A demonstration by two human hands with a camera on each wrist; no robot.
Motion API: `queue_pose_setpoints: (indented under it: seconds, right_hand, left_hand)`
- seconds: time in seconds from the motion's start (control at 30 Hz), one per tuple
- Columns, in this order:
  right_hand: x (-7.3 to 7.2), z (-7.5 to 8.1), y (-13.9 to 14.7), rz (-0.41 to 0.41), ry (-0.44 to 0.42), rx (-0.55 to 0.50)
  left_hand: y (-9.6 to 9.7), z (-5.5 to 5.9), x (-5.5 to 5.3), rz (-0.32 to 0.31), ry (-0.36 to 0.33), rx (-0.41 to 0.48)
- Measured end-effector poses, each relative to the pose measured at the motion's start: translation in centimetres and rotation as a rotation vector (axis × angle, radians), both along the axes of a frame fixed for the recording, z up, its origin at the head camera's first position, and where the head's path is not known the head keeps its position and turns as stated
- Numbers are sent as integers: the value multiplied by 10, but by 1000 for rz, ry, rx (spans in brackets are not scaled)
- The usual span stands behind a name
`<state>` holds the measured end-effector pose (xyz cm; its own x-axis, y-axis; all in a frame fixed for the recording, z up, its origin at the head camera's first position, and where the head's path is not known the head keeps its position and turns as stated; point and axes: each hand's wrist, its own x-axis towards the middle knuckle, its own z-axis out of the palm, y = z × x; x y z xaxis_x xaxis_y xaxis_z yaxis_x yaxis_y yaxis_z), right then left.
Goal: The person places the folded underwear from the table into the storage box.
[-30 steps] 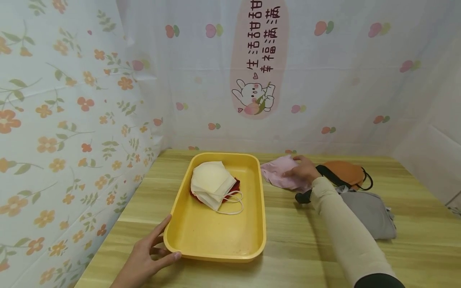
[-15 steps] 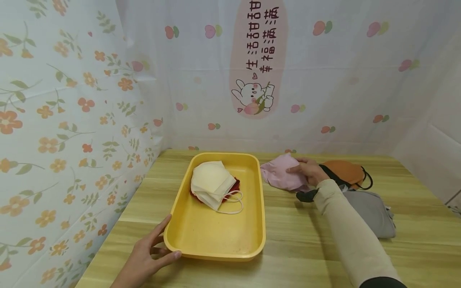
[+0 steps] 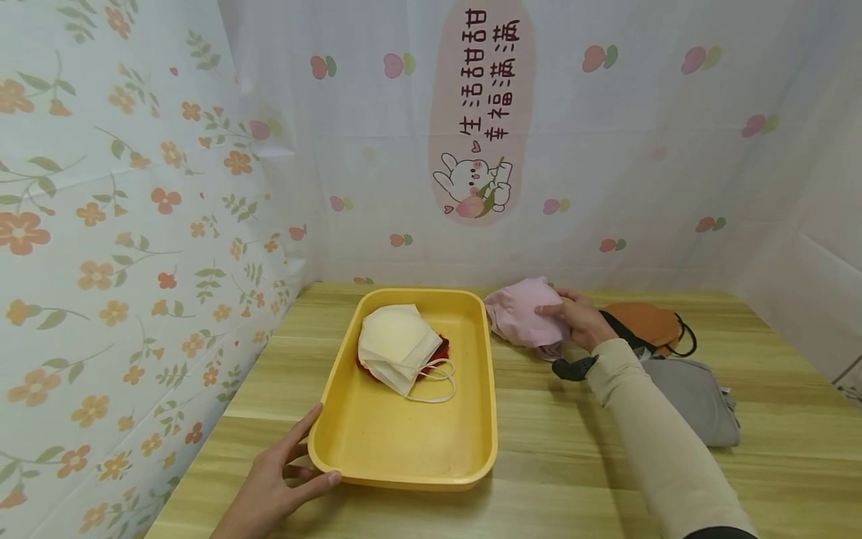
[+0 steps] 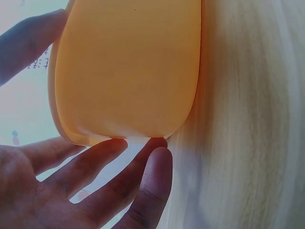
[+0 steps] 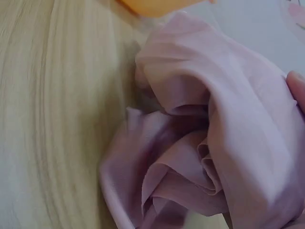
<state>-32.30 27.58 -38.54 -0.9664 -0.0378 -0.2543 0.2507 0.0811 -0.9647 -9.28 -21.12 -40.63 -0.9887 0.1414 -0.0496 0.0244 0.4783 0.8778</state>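
A crumpled pink cloth [image 3: 520,314] is at the back of the table, right of the yellow tray [image 3: 404,442]. My right hand [image 3: 579,320] pinches its right side, thumb on top. Up close in the right wrist view, the cloth [image 5: 257,119] bulges up from the wood in loose folds, with only a fingertip showing at the edge. My left hand [image 3: 272,475] rests at the tray's near left corner with fingers spread. The left wrist view has its fingertips against the tray wall [image 4: 128,71] and the thumb at the rim.
In the tray lie a white cup-shaped mask [image 3: 397,337] with thin loops and a dark red cloth [image 3: 441,350] beneath it. Behind my right forearm are an orange piece with black straps [image 3: 646,322] and a folded grey cloth [image 3: 700,400]. Patterned curtains [image 3: 377,172] bound the table.
My right hand has taken hold of the pink cloth, which is now bunched and raised higher. My left hand and the tray have stayed in place.
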Motion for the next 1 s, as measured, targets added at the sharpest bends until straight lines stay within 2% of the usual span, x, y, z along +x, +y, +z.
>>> queue_pose_setpoints:
  seconds: [0.33, 0.63, 1.0]
  right_hand:
    - [5, 26, -13, -40, -28, -31]
    - [7, 48, -29, -53, -25, -22]
    - [13, 70, -50, 0, 15, -37]
  left_hand:
    - [-1, -2, 0, 4, -14, -14]
    - [0, -1, -1, 11, 22, -7]
    - [-1, -1, 0, 20, -3, -2]
